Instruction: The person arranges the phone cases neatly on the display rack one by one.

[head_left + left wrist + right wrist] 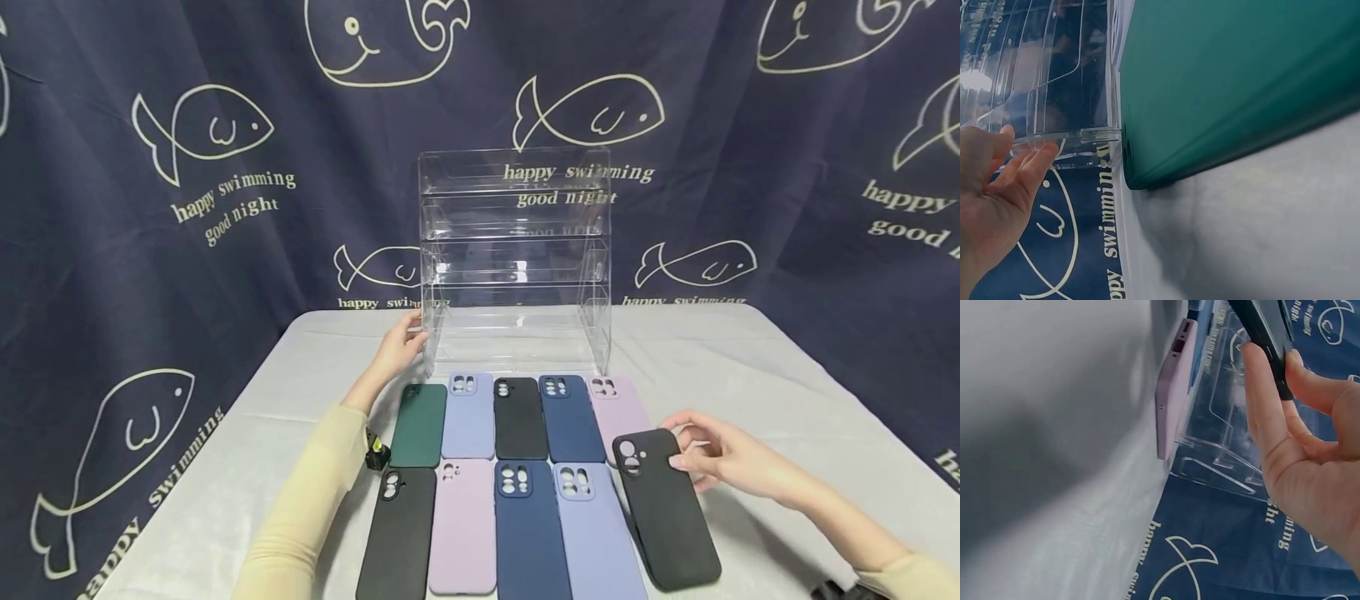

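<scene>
In the head view my right hand (716, 458) pinches a black phone case (667, 517) by its upper right edge. The case is tilted and raised at the right end of the front row. In the right wrist view, thumb and fingers (1260, 394) press its two sides. My left hand (397, 346) grips the left side of a clear plastic tiered rack (517, 333). In the left wrist view its thumb and fingertips (1047, 153) are at the rack's side edge. Nearest to that hand lies a green phone case (420, 425).
Several phone cases lie in two rows before the rack, among them a lilac one (462, 533), a dark blue one (573, 425) and a light blue one (470, 421). They lie on a white-covered table (262, 433). Behind hangs a navy curtain (360, 175) with fish drawings.
</scene>
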`<state>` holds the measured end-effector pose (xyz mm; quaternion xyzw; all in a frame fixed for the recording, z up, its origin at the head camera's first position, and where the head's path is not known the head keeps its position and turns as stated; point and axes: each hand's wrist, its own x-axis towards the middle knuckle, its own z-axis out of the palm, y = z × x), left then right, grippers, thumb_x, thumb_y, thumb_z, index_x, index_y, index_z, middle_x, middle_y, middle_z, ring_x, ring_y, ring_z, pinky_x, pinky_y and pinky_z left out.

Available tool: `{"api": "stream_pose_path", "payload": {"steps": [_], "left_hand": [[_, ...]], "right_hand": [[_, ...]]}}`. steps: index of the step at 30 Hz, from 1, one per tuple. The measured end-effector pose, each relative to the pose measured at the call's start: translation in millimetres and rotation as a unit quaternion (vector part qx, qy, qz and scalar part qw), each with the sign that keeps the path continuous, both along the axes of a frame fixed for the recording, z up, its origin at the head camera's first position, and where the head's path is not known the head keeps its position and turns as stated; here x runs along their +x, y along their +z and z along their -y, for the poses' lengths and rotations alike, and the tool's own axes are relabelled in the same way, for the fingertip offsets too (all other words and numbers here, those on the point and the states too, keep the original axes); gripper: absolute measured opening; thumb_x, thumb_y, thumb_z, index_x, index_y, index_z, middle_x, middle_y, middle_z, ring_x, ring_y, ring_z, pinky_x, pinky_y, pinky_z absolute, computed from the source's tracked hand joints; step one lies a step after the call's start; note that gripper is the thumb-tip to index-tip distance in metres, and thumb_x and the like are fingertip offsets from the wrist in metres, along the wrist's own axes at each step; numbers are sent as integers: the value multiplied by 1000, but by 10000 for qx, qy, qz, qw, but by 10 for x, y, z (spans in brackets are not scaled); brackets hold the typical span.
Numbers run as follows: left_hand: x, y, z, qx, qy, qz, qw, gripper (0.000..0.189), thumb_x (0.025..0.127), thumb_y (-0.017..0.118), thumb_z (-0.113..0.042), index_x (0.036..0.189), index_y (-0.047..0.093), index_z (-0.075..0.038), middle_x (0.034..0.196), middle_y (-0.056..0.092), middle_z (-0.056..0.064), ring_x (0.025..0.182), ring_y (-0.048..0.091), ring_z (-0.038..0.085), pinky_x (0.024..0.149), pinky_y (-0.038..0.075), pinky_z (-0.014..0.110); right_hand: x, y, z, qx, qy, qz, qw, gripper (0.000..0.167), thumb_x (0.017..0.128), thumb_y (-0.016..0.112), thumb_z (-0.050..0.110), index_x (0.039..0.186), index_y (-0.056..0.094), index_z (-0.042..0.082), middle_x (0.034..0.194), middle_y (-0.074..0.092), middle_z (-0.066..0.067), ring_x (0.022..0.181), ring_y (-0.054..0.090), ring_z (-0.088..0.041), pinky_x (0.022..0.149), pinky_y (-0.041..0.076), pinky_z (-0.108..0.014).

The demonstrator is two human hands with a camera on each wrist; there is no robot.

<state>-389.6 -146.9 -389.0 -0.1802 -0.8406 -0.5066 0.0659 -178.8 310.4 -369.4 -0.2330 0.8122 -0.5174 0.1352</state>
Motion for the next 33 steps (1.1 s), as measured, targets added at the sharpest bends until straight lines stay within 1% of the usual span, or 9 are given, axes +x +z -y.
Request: {"api": "stream_pose_path", "payload": {"steps": [4, 8, 12, 15, 17, 20, 24, 28, 33], "left_hand": [[-5, 22, 4, -89, -13, -217, 9997, 49, 95, 50, -3, 140, 32, 6, 130, 47, 34, 116, 53, 45, 91, 54, 43], [-35, 42, -7, -221, 16, -302, 9993, 49, 95, 51, -4, 139, 33, 5, 130, 48, 33, 115, 54, 45, 92, 54, 42], [-43, 55, -11, -400, 114, -289, 9987, 49, 94, 52, -5, 139, 35, 5, 127, 50, 32, 111, 56, 43, 88, 56, 39], [-31, 60, -5, -526, 198, -295, 9980, 50, 93, 54, -5, 138, 37, 5, 125, 53, 31, 108, 59, 43, 84, 57, 38], [-25, 59, 5, -608, 244, -337, 9973, 50, 92, 56, -7, 138, 38, 4, 124, 54, 30, 107, 60, 42, 84, 57, 38], [-40, 48, 25, -652, 292, -373, 9967, 50, 91, 59, -9, 136, 41, 4, 124, 56, 27, 107, 60, 40, 88, 56, 40], [-69, 67, 47, -449, 272, -463, 9975, 52, 90, 61, -9, 136, 42, 4, 127, 54, 27, 111, 58, 40, 95, 51, 45], [-108, 107, 32, -238, 304, -533, 9978, 55, 89, 62, -10, 138, 39, 0, 130, 52, 26, 115, 56, 41, 100, 46, 48], [-126, 121, 14, -310, 367, -511, 9975, 58, 89, 62, -10, 140, 37, 0, 129, 52, 26, 112, 58, 39, 98, 49, 44]], "right_hand": [[-52, 73, 1, -99, 78, -565, 9983, 33, 91, 56, 1, 122, 43, 4, 89, 63, 3, 78, 67, -10, 58, 59, -41], [-96, 151, -23, -55, -68, -999, 9950, 34, 91, 55, -2, 122, 43, 6, 90, 63, 5, 77, 66, -9, 58, 60, -38], [-148, 207, -39, -12, -305, -1197, 9923, 37, 90, 55, -4, 123, 44, 9, 92, 63, 8, 77, 66, -8, 59, 60, -36], [-200, 241, -43, -38, -380, -1365, 9899, 40, 89, 55, -7, 123, 45, 12, 91, 62, 8, 77, 66, -8, 59, 60, -35], [-240, 273, -41, -63, -420, -1469, 9882, 41, 89, 55, -8, 123, 47, 13, 89, 62, 7, 75, 66, -8, 59, 60, -35], [-310, 334, -40, -101, -403, -1566, 9868, 43, 89, 54, -9, 124, 47, 14, 88, 61, 5, 74, 67, -9, 59, 60, -34], [-407, 422, -30, -128, -429, -1685, 9847, 44, 88, 53, -10, 123, 47, 15, 87, 61, 6, 74, 66, -8, 60, 60, -33], [-487, 495, -26, -206, -454, -1791, 9826, 43, 88, 53, -11, 123, 47, 14, 87, 62, 6, 74, 67, -8, 60, 60, -33], [-553, 573, -25, -439, -487, -1863, 9803, 45, 88, 53, -13, 123, 48, 14, 87, 63, 5, 75, 67, -7, 60, 60, -32]]}}
